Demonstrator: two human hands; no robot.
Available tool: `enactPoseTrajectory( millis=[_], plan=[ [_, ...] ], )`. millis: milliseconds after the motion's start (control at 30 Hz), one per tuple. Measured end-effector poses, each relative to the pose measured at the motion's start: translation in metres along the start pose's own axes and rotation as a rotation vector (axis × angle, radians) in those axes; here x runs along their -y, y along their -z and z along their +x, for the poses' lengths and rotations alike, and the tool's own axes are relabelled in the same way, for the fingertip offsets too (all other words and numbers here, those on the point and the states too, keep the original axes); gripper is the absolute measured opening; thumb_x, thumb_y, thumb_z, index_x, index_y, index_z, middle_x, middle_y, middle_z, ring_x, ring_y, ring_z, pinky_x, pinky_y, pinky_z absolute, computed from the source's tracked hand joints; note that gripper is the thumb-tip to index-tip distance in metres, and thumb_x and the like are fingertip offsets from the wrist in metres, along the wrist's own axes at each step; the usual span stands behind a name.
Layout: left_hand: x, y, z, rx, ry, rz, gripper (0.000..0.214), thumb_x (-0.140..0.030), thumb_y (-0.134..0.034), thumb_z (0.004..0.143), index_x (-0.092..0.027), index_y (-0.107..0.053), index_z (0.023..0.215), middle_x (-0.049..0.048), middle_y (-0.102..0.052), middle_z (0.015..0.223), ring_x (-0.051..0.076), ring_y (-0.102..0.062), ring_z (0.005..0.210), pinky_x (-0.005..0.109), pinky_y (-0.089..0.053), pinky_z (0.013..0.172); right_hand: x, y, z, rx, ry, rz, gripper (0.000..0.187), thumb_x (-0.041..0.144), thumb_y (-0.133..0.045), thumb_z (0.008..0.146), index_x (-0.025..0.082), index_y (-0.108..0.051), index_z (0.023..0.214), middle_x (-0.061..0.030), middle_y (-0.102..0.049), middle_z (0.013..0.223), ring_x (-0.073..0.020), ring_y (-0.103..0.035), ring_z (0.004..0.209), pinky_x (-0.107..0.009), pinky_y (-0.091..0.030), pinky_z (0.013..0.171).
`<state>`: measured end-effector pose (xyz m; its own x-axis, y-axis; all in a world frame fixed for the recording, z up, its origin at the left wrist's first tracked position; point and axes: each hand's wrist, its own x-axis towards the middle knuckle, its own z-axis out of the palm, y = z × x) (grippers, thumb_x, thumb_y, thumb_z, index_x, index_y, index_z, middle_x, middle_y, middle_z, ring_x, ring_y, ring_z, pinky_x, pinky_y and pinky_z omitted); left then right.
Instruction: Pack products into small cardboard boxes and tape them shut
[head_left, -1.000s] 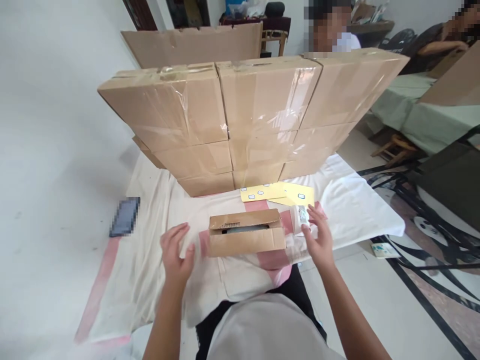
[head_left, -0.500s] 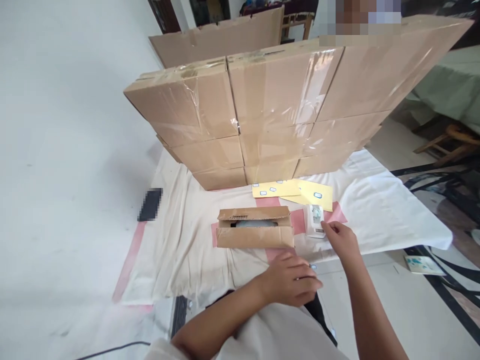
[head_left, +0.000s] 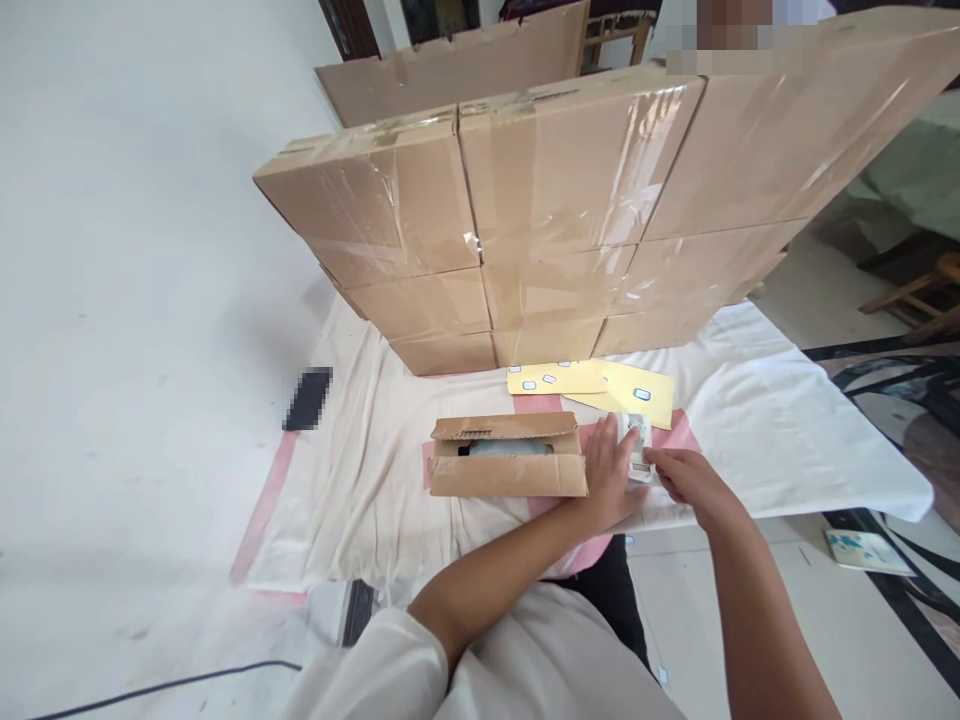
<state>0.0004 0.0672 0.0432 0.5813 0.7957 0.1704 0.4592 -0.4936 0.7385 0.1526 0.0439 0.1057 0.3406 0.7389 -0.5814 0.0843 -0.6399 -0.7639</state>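
A small white device (head_left: 640, 468) with a greenish patterned part on top lies on the cloth, partly covered by fingers. My left hand (head_left: 609, 478) lies along its left side, fingers stretched and apart, one fingertip resting on its top. At the device's front right edge, the thumb and forefinger of my right hand (head_left: 686, 478) are pinched together; whatever is between them is too small to make out. Just left of my left hand stands an open cardboard box (head_left: 510, 476). Inside its gap shows a pale bluish-grey item (head_left: 510, 448) with a dark end.
Yellow sheets (head_left: 637, 390) bearing small blue-edged labels lie behind the device. A tall wall of taped cardboard boxes (head_left: 555, 180) stands at the back of the cloth-covered table (head_left: 345, 480). A blurred black object (head_left: 308, 398) is at the left edge, near the wall.
My left hand has moved forward from the table's front edge onto the device, its fingers spreading. My right hand stays pinched at the device's edge. The view has shifted slightly.
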Motion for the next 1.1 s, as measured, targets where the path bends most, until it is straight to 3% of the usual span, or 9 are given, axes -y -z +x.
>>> enactPoseTrajectory(
  millis=[100, 233, 567, 733, 833, 900, 1000, 1067, 1100],
  plan=[
    [0.002, -0.004, 0.005, -0.028, 0.027, -0.012, 0.093, -0.053, -0.071, 0.083, -0.018, -0.029, 0.159, 0.0198, -0.019, 0.170, 0.035, -0.021, 0.157, 0.058, -0.026, 0.125, 0.002, -0.001, 0.001, 0.034, -0.013, -0.045, 0.046, 0.056, -0.074, 0.066, 0.020, -0.047, 0.054, 0.0058, -0.037, 0.042, -0.0063, -0.028, 0.042, -0.022, -0.018, 0.042],
    [0.000, -0.004, 0.004, -0.046, 0.030, -0.029, 0.092, -0.057, -0.069, 0.084, -0.020, -0.031, 0.159, 0.0148, -0.023, 0.170, 0.035, -0.022, 0.157, 0.057, -0.025, 0.126, 0.003, -0.002, 0.003, 0.066, -0.015, -0.081, 0.047, 0.058, -0.075, 0.065, 0.020, -0.048, 0.057, 0.0060, -0.038, 0.044, -0.0059, -0.029, 0.042, -0.021, -0.018, 0.042],
    [-0.001, -0.007, 0.005, -0.080, 0.046, -0.006, 0.092, -0.050, -0.071, 0.082, -0.018, -0.033, 0.159, 0.0099, -0.025, 0.170, 0.031, -0.030, 0.153, 0.049, -0.023, 0.128, 0.012, -0.006, -0.015, 0.083, 0.007, 0.129, 0.047, 0.053, -0.082, 0.061, 0.020, -0.048, 0.064, 0.0083, -0.034, 0.052, -0.0057, -0.028, 0.049, -0.019, -0.021, 0.043],
    [0.009, -0.022, 0.007, -0.131, 0.035, -0.024, 0.095, -0.051, -0.071, 0.081, -0.023, -0.028, 0.161, 0.0066, -0.022, 0.171, 0.034, -0.030, 0.153, 0.051, -0.022, 0.129, -0.006, -0.009, -0.024, 0.045, 0.146, 0.107, 0.039, 0.048, -0.074, 0.070, 0.019, -0.051, 0.059, 0.0019, -0.050, 0.059, -0.0087, -0.042, 0.052, -0.023, -0.037, 0.048],
    [0.006, -0.025, 0.005, -0.114, 0.047, -0.053, 0.095, -0.050, -0.072, 0.080, -0.022, -0.029, 0.160, 0.0096, -0.020, 0.172, 0.036, -0.024, 0.155, 0.055, -0.022, 0.129, -0.009, -0.013, -0.032, -0.012, 0.185, 0.126, 0.033, 0.045, -0.073, 0.068, 0.018, -0.056, 0.059, 0.0000, -0.055, 0.061, -0.0114, -0.049, 0.055, -0.026, -0.045, 0.053],
    [-0.004, -0.016, -0.006, -0.077, 0.027, -0.087, 0.094, -0.047, -0.071, 0.082, -0.019, -0.027, 0.161, 0.0140, -0.013, 0.172, 0.038, -0.018, 0.158, 0.058, -0.024, 0.127, -0.010, -0.016, -0.035, -0.062, 0.200, 0.150, 0.032, 0.045, -0.074, 0.066, 0.018, -0.059, 0.061, -0.0006, -0.057, 0.062, -0.0130, -0.052, 0.057, -0.028, -0.048, 0.055],
    [-0.023, 0.020, -0.043, 0.027, -0.061, -0.166, 0.096, -0.045, -0.068, 0.085, -0.020, -0.019, 0.163, 0.0159, -0.005, 0.173, 0.038, -0.018, 0.158, 0.057, -0.038, 0.121, -0.013, -0.018, -0.034, -0.142, 0.196, 0.188, 0.032, 0.046, -0.077, 0.063, 0.017, -0.066, 0.070, -0.0024, -0.063, 0.069, -0.0161, -0.057, 0.065, -0.029, -0.054, 0.060],
    [-0.029, 0.056, -0.078, 0.119, -0.108, -0.259, 0.092, -0.044, -0.064, 0.087, -0.022, -0.018, 0.164, 0.0147, -0.018, 0.171, 0.034, -0.034, 0.153, 0.050, -0.042, 0.119, -0.016, -0.019, -0.031, -0.190, 0.186, 0.199, 0.035, 0.047, -0.079, 0.059, 0.017, -0.068, 0.075, -0.0023, -0.064, 0.071, -0.0172, -0.059, 0.069, -0.029, -0.056, 0.063],
    [-0.029, 0.075, -0.096, 0.200, -0.132, -0.314, 0.083, -0.046, -0.061, 0.090, -0.025, -0.025, 0.162, 0.0118, -0.035, 0.166, 0.030, -0.045, 0.147, 0.046, -0.044, 0.118, -0.017, -0.020, -0.029, -0.211, 0.185, 0.200, 0.037, 0.047, -0.080, 0.058, 0.018, -0.068, 0.075, -0.0019, -0.064, 0.069, -0.0171, -0.059, 0.069, -0.029, -0.056, 0.064]
  ],
)
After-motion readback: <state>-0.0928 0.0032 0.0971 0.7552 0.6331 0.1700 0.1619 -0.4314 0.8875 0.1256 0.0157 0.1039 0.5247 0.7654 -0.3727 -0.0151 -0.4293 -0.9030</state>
